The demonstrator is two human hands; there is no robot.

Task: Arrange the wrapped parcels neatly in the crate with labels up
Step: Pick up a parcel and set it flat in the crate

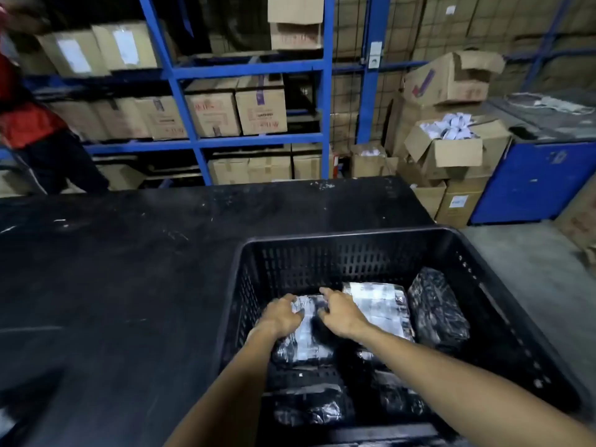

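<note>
A big black table (135,269) fills the near part of the view. Its top is dark and scuffed, with small white marks and scratches here and there. One thing sits right on it — a black plastic crate (348,253) with holes in its walls. The crate stands at the table's near right corner, and its right side comes up to the table's right edge. Past that edge is grey floor (532,279).
</note>
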